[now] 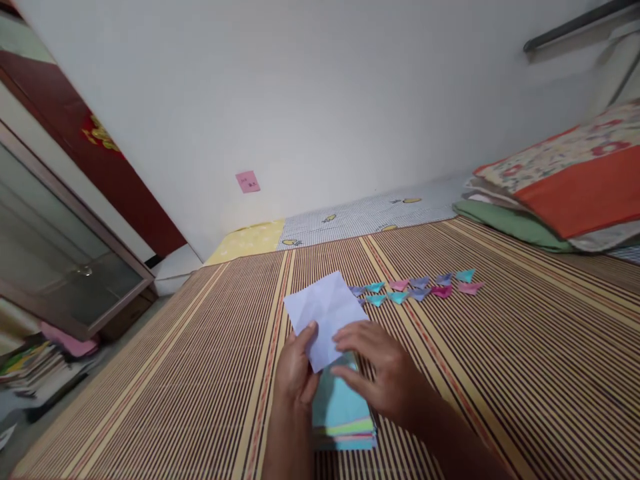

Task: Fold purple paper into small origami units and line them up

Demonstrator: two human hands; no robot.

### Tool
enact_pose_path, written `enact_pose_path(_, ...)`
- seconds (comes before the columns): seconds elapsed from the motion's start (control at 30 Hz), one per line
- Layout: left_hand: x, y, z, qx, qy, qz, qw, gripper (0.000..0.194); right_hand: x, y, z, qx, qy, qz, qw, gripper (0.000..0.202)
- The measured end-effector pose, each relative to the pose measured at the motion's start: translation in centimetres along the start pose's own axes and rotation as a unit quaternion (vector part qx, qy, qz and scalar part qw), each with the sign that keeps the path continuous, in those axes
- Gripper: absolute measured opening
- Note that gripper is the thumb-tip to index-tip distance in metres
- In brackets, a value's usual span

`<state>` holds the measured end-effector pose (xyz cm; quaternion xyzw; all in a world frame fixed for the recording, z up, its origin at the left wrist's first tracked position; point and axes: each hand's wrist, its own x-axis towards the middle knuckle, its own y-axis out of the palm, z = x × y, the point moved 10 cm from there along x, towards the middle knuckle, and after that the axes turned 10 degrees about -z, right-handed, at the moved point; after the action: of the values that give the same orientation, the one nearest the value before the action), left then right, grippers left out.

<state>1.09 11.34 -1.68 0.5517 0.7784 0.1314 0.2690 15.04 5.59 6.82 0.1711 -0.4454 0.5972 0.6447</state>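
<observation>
A creased, pale lilac square of paper [327, 310] is held up by my left hand [296, 368], its thumb on the front face near the lower left edge. My right hand [387, 367] is at the paper's lower right, thumb and fingers apart; whether its fingertips touch the sheet is hard to tell. Below the hands lies a stack of coloured paper [343, 403], light blue on top, with green and pink edges showing. Beyond the held sheet, small folded paper pieces [419, 287] in blue, purple and pink stand in two rows, the left end partly hidden by the sheet.
A striped mat [200, 373] covers the surface. Folded bedding [575, 180] is piled at the right, against a white wall bearing a pink note [248, 181]. Patterned cloth [340, 223] runs along the wall. Books [35, 367] and a glass-panelled cabinet [65, 247] are at the left.
</observation>
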Motion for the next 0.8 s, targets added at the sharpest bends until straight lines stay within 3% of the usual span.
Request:
enact_pose_path(0.07, 0.3, -0.1, -0.1, 0.0, -0.007, 0.004, 1.0, 0.037, 0.5, -4.2, -3.1, -0.004, 0.09, -0.147, 0.985, 0.006)
enact_pose_path(0.1, 0.3, 0.0, 0.0, 0.003, -0.012, 0.01, 1.0, 0.038, 0.4, -5.3, -5.2, -0.009, 0.158, -0.176, 0.972, 0.016)
enact_pose_path(0.17, -0.1, 0.4, 0.4, 0.023, -0.027, 0.029, 0.999, 0.042, -0.1, -5.0, -8.9, 0.06, 0.279, -0.15, 0.947, 0.03)
enact_pose_path(0.27, -0.7, 0.7, 1.6, 0.067, -0.047, 0.049, 0.995, 0.049, -0.9, -1.8, -10.9, 0.22, 0.366, -0.052, 0.903, 0.031)
enact_pose_path(0.47, -1.2, 0.8, 1.2, 0.096, 0.005, 0.074, 0.993, 0.035, -3.2, -0.8, -11.5, 0.316, 0.439, -0.058, 0.839, 0.018)
enact_pose_path(0.63, -2.7, 2.4, 0.6, 0.141, 0.011, 0.189, 0.972, 0.011, -4.3, -1.9, -12.0, 0.396, 0.468, -0.104, 0.784, 0.018)
enact_pose_path(0.7, -3.3, 2.8, 0.2, 0.153, 0.02, 0.233, 0.96, 0.011, -3.9, -2.9, -12.1, 0.412, 0.449, -0.127, 0.783, 0.025)
enact_pose_path(0.8, -3.5, 2.9, -0.5, 0.136, 0.03, 0.252, 0.957, 0.022, -3.0, -3.9, -11.6, 0.398, 0.408, -0.111, 0.814, 0.029)
